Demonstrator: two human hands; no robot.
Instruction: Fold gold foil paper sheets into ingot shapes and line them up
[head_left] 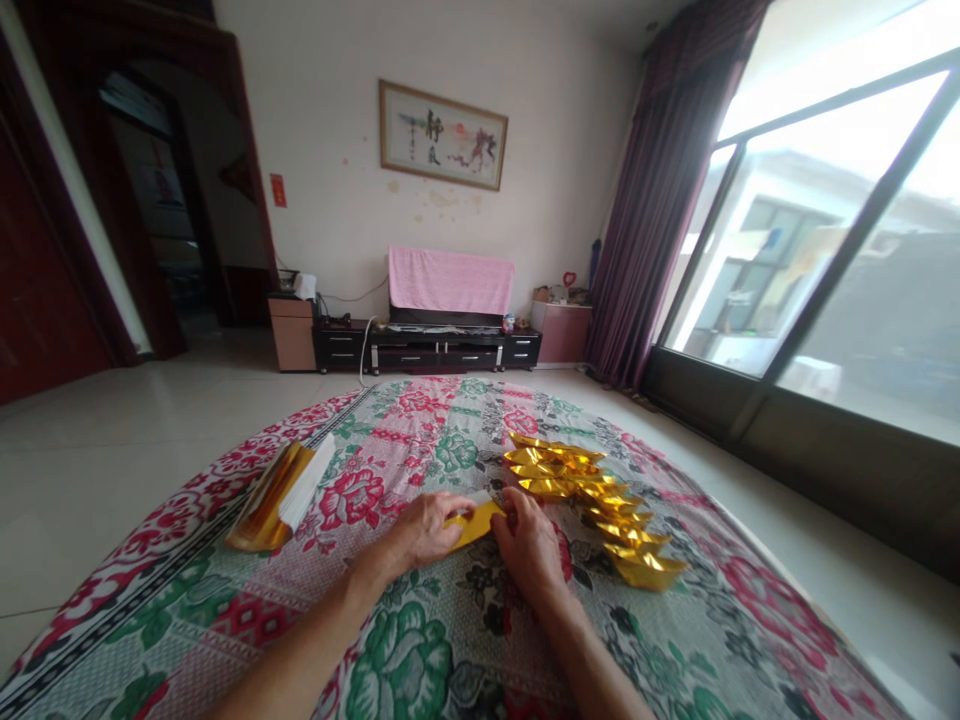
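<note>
A partly folded sheet of gold paper [474, 530] lies low over the flowered cloth in front of me, with a strip of its pale side showing at the top. My left hand [431, 527] grips its left end, thumb on the gold face. At the other end, my right hand [527, 535] pinches the paper between thumb and fingers. Right of that hand stand several folded gold paper ingots [592, 490] in close rows. Over on the left rests a stack of gold paper sheets [281, 497] with white backs.
The flowered cloth [405, 655] covers a round table. Beyond it, a low black cabinet [435, 357] and a television under a pink towel [450, 278] stand against the wall. A dark curtain [652, 200] and large windows are on the right.
</note>
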